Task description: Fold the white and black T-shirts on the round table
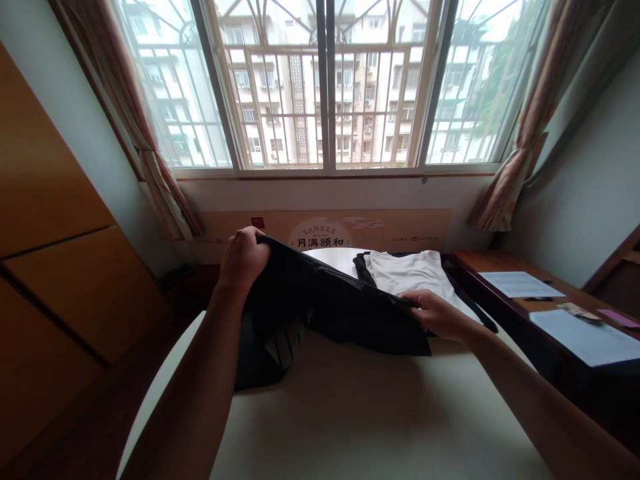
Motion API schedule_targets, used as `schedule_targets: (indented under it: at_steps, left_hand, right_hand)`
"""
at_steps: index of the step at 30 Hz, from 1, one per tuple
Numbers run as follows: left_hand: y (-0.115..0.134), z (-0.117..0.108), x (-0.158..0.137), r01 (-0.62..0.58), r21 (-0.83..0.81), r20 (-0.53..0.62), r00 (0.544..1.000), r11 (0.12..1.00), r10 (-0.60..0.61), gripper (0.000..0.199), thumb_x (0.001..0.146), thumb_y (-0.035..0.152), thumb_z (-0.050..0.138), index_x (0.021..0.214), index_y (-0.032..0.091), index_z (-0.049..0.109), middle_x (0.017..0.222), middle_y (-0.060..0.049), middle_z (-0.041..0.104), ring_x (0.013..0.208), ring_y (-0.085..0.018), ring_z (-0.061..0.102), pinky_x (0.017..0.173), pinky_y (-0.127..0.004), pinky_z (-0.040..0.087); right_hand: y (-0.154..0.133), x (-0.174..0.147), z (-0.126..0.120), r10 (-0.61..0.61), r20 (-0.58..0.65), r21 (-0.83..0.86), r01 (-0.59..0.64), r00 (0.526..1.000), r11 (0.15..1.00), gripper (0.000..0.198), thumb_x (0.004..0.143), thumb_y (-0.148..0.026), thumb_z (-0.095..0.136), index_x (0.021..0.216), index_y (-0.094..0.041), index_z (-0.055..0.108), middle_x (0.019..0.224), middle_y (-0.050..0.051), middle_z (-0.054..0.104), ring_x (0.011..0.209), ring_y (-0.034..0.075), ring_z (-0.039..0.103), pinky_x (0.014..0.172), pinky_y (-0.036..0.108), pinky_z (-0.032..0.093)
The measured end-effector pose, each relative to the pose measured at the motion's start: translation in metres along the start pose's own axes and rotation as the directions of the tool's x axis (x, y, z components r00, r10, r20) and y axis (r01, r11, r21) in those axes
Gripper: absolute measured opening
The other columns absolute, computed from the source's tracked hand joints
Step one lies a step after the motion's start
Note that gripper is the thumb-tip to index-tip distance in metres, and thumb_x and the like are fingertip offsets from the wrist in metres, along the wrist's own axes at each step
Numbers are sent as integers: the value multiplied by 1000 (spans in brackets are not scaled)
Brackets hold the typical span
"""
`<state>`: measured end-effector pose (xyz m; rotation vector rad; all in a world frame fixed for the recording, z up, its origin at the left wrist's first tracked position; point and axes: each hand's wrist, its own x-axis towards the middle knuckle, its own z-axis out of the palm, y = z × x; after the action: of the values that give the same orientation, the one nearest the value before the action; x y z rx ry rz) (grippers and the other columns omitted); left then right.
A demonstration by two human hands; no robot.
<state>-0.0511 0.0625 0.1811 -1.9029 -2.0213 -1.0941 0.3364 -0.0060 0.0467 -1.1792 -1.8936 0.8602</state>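
White table (380,413) foremost; over it, black cloth (345,303), its upper edge slanting down from the left hand (245,257) to the right hand (425,310), each grip closed on one end; just past the right hand, the nearer to it, lies a white garment (410,270); farther, the window (327,87).

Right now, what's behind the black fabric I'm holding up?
Past the black fabric, a strip of white surface, a white garment and a printed panel show; whatever the fabric covers is hidden.

left fingers (253,234) grip black garment (340,303) | right fingers (416,300) grip it lower | white garment (407,270) atop dark clothing (360,268), beyond
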Motion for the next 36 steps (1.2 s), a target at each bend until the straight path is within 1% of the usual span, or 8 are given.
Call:
schedule_targets:
  at_steps: [6,10,15,19,23,28,33,36]
  left_hand:
    - [-20,8,6,112,41,9,994,993,-112,30,93,29,58,116,20,75,110,-16,79,110,-37,73,91,-40,54]
    - [-39,24,14,173,84,64,982,981,-178,32,87,26,63,115,22,78,114,-15,79,113,-39,72,92,-42,55]
    - [-57,53,19,213,134,158,960,968,-233,37,89,27,61,121,20,79,122,-20,78,116,-41,71,94,-46,54]
    - [-75,76,15,273,148,210,930,951,-300,48,88,21,58,134,15,73,129,-23,74,117,-41,70,93,-45,53]
    - [-88,90,8,251,167,129,953,953,-274,45,94,24,52,132,17,75,128,-23,74,121,-41,66,99,-49,49]
    - [-92,83,9,273,150,-154,956,950,-251,40,94,34,52,118,19,80,127,-22,73,124,-43,61,102,-53,47]
    - [-103,76,16,396,-116,66,918,911,-390,22,81,32,65,89,19,81,94,-18,80,105,-39,74,87,-43,56]
    - [-108,83,19,487,-317,187,873,814,-450,15,85,25,62,81,16,74,83,-16,79,90,-32,79,79,-38,60]
  right_hand:
    - [-2,-1,4,229,-113,504,-143,967,852,54,86,-75,71,97,-22,76,82,8,73,72,27,67,67,39,55]
    - [0,-9,-14,254,0,545,-213,967,811,49,85,-68,79,102,-22,77,94,9,78,84,30,74,76,41,59]
    - [32,-10,-45,307,154,429,-343,939,835,45,77,-50,91,104,-17,76,95,7,78,76,20,70,68,29,55]
    - [67,-4,-55,321,-109,257,-285,941,923,43,74,-55,86,87,-17,70,73,2,71,59,14,58,53,24,42]
    - [81,10,-62,154,-352,-114,-206,923,972,34,76,-50,72,92,-20,72,74,3,71,57,17,57,51,27,38]
    - [62,66,-76,41,-536,-437,-319,843,841,28,82,-43,65,94,-20,76,89,10,76,83,27,70,75,36,51]
    - [45,127,-58,185,-607,-554,-578,773,599,32,95,-38,60,115,-20,77,117,16,77,112,32,70,94,41,50]
    - [49,146,-35,247,-578,-575,-603,777,553,33,99,-35,58,120,-17,75,123,20,73,115,33,69,95,44,50]
